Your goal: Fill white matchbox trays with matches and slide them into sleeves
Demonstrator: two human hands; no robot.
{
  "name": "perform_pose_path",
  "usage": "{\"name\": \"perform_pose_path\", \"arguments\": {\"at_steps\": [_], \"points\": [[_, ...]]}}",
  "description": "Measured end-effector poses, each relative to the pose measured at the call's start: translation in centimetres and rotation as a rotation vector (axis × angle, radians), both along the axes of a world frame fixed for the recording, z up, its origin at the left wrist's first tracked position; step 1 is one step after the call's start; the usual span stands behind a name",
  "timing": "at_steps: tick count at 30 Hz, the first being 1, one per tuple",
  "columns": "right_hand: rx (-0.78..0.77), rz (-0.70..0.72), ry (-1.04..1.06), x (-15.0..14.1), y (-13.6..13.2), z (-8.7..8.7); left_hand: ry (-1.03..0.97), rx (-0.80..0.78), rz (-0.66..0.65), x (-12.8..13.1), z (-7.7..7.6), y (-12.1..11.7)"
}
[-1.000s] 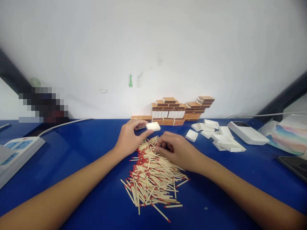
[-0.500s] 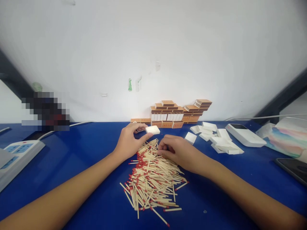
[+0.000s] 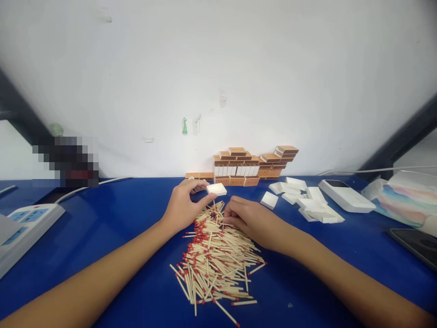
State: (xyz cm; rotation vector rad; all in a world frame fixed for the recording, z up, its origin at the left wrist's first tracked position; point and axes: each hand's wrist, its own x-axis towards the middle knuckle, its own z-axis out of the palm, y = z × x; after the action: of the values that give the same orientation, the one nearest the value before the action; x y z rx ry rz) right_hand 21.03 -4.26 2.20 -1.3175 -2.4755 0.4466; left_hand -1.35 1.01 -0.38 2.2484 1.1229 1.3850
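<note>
My left hand pinches a small white matchbox tray between thumb and fingers, just above the far end of a loose heap of matches. The matches are pale wood with red heads, lying mostly crosswise on the blue table. My right hand rests at the heap's upper right edge with its fingers curled together and the tips among the matches. Whatever those fingertips hold is too small and too hidden to make out.
Orange-brown matchboxes stand stacked against the wall. Several white trays lie loosely at the right, beside a white device with a dark screen, a phone and a colourful packet. A power strip sits at the left.
The view has tilted up slightly, so everything sits a little lower in the picture. Both hands keep nearly the same places, the left still holding the tray.
</note>
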Motion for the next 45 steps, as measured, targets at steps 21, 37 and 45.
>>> {"name": "perform_pose_path", "arguments": {"at_steps": [21, 37, 45], "points": [[0.427, -0.09, 0.155, 3.3, 1.9, 1.5, 0.07, 0.261, -0.214, 0.6, 0.4, -1.1], [0.437, -0.017, 0.083, 1.9, 1.3, 0.4, 0.001, 0.175, -0.227, 0.7, 1.0, -1.6], [0.491, 0.019, 0.017, 3.0, 1.3, 1.4, 0.033, 0.165, -0.227, 0.6, 0.8, -1.6]]}}
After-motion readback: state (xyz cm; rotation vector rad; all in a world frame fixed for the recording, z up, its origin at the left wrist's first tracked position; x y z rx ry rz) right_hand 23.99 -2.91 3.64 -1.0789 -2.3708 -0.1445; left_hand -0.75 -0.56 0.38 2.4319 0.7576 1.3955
